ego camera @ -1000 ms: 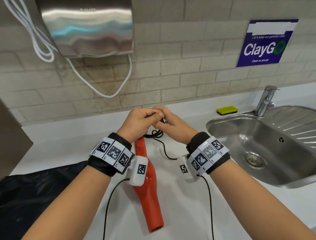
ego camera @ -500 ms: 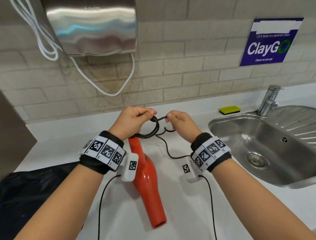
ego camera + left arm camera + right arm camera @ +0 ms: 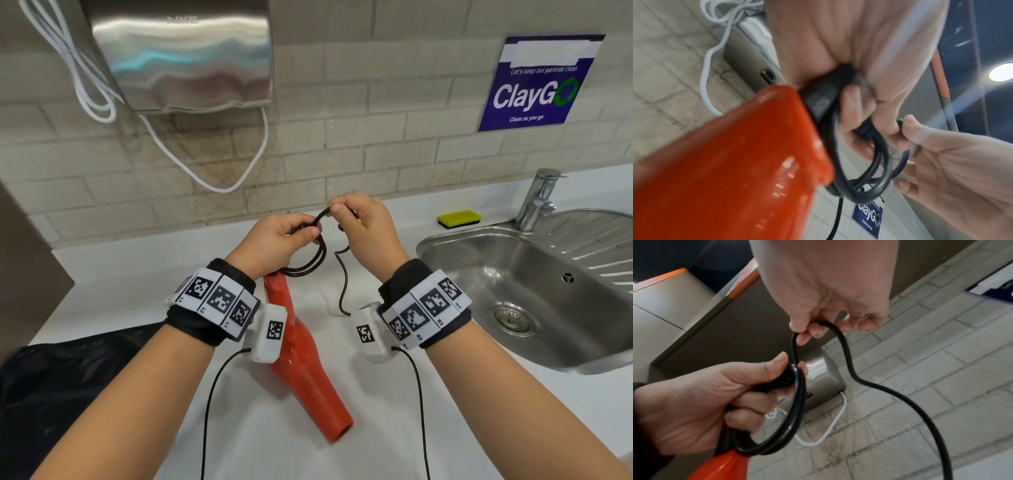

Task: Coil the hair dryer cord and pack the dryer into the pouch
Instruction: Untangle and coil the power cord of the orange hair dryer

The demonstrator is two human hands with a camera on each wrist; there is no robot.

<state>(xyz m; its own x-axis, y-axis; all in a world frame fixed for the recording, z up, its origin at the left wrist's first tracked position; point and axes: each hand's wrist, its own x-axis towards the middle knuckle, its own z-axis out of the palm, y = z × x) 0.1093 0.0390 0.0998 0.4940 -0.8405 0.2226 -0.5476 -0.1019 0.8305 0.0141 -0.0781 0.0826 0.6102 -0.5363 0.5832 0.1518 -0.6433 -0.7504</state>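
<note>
On a white table (image 3: 342, 455), a red hair dryer (image 3: 308, 373) hangs nozzle-down toward 6 o'clock, its handle end raised into the left hand (image 3: 274, 245); whether the nozzle touches the surface cannot be told. At 8 o'clock a dark, crumpled pouch (image 3: 68, 383) lies cut off by the frame edge, its opening not visible. Above the dryer, at centre, the left hand is clamped on a small coil of black cord (image 3: 310, 263), apparently so the finished loops cannot spring apart, while the right hand (image 3: 366, 233), just beside it at 1 o'clock, pinches the next stretch of cord between thumb and fingertips, likely to lay one more loop. Slack cord trails down to the table, where its end, and any plug, are hidden behind the right wrist. Farther off, a steel sink (image 3: 479, 246) sits at 3 o'clock, a wall hand dryer (image 3: 185, 58) at 11 o'clock.
</note>
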